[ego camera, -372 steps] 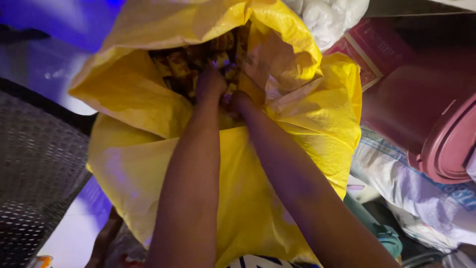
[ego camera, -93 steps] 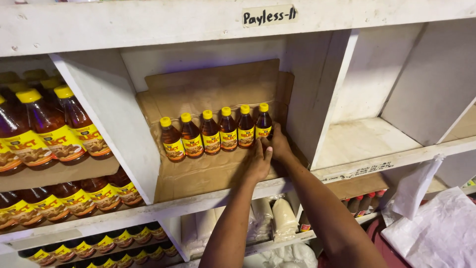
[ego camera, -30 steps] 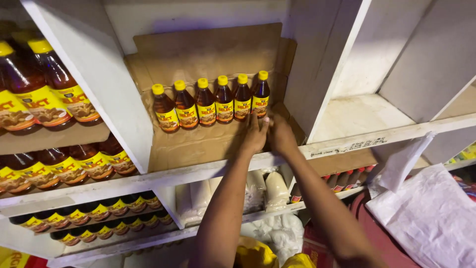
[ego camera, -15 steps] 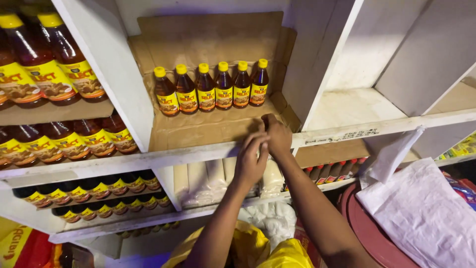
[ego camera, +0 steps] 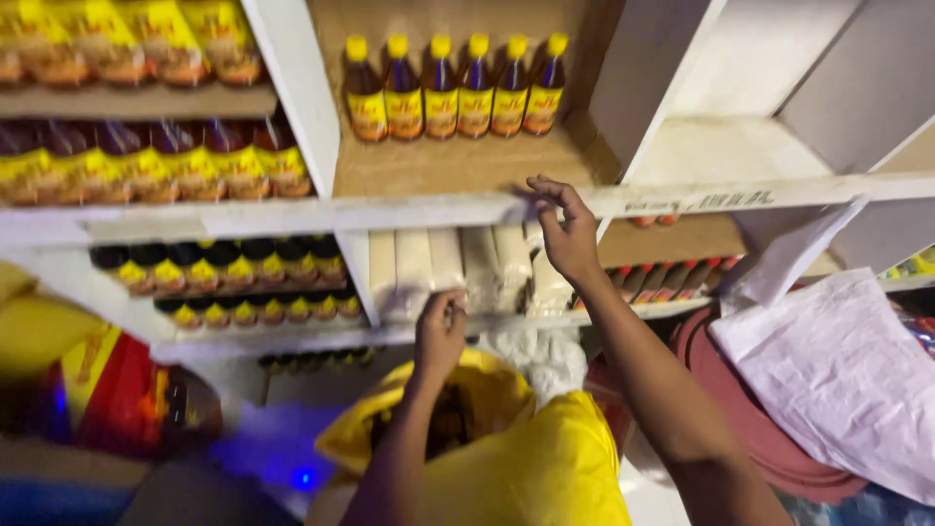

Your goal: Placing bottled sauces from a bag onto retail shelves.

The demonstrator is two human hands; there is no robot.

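Nearest me, the yellow bag (ego camera: 545,468) gapes open below my arms. My left hand (ego camera: 440,331) hangs just above its mouth, fingers curled in; whether it pinches anything I cannot tell. My right hand (ego camera: 567,234) is higher, fingers loosely spread, empty, at the white shelf edge (ego camera: 409,209). Beyond, five bottles (ego camera: 456,86) stand in a row on cardboard (ego camera: 438,166) in the cubby.

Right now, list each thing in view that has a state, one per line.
Left hand: lowered above the bag, fingers curled, hold unclear.
Right hand: raised at the shelf edge, fingers spread, empty.
Yellow bag: mouth open.
Five small bottles: upright, capped, in a row on cardboard.
White paper: lying crumpled at right.
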